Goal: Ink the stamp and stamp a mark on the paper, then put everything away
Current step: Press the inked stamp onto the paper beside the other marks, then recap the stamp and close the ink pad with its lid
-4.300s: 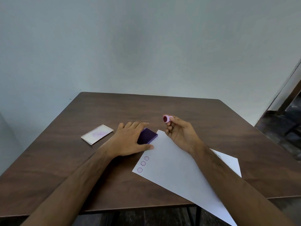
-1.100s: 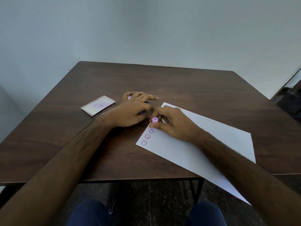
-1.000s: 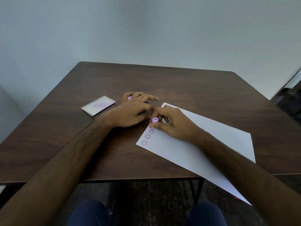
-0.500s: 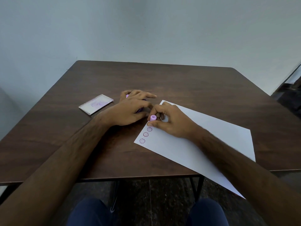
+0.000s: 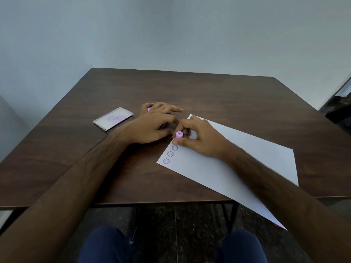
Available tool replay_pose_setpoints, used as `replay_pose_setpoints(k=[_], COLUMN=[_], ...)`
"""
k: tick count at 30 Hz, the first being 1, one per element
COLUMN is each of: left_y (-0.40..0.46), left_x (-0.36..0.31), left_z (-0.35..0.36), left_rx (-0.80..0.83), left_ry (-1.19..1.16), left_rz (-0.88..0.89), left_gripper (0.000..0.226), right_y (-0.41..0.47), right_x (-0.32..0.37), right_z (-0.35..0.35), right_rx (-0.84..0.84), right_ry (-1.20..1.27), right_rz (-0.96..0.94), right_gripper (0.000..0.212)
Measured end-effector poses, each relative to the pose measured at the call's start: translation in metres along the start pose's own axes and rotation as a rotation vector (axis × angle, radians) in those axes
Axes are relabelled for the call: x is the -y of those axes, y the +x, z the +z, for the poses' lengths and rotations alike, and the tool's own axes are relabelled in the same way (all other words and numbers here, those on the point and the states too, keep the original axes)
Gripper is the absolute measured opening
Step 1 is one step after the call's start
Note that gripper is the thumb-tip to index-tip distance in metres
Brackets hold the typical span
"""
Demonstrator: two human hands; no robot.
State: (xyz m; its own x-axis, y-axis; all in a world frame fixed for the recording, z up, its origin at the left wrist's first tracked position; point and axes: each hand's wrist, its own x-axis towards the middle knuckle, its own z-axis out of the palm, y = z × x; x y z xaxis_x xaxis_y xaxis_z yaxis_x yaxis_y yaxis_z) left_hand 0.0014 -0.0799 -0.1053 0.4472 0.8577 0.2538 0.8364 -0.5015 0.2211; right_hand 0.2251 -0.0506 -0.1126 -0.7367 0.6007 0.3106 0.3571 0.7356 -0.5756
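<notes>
Fingers [image 5: 182, 126] of your right hand [image 5: 201, 139] pinch the lilac stamp [image 5: 179, 134] upright against the paper [image 5: 237, 158], above three printed marks [image 5: 170, 153]. Your left hand [image 5: 150, 126] covers the purple ink pad [image 5: 163, 125], grip unclear. Its clear lid [image 5: 113, 118] lies apart on the bench [image 5: 209, 92]; packing up remains.

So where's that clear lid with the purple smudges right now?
The clear lid lies flat on the wooden table, left of centre in the head view, just left of the left hand and apart from it.
</notes>
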Motion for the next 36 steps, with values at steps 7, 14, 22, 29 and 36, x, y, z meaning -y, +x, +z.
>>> replay_pose_setpoints(k=[7,14,22,29,36], left_y=[0.001,0.002,0.002,0.001,-0.01], left_x=[-0.001,0.002,0.001,0.01,0.049], left_z=[0.001,0.002,0.003,-0.007,-0.014], left_rx=[0.003,0.0,0.01,-0.147,-0.32], left_ry=[-0.015,-0.029,-0.048,-0.067,-0.085], left_rz=[-0.015,-0.023,-0.05,-0.161,-0.459], left_gripper=[0.026,0.024,0.027,0.039,0.04], right_y=[-0.001,-0.003,-0.005,0.002,0.012], right_x=[-0.001,0.001,-0.002,-0.018,-0.018], right_z=[0.0,-0.001,-0.014,-0.021,-0.029], right_rx=[0.001,0.002,-0.119,-0.33,-0.294], right_ry=[-0.007,-0.009,0.501,0.958,1.054], right_rz=[0.009,0.017,0.063,0.326,0.508], right_gripper=[0.017,0.015,0.016,0.021,0.021])
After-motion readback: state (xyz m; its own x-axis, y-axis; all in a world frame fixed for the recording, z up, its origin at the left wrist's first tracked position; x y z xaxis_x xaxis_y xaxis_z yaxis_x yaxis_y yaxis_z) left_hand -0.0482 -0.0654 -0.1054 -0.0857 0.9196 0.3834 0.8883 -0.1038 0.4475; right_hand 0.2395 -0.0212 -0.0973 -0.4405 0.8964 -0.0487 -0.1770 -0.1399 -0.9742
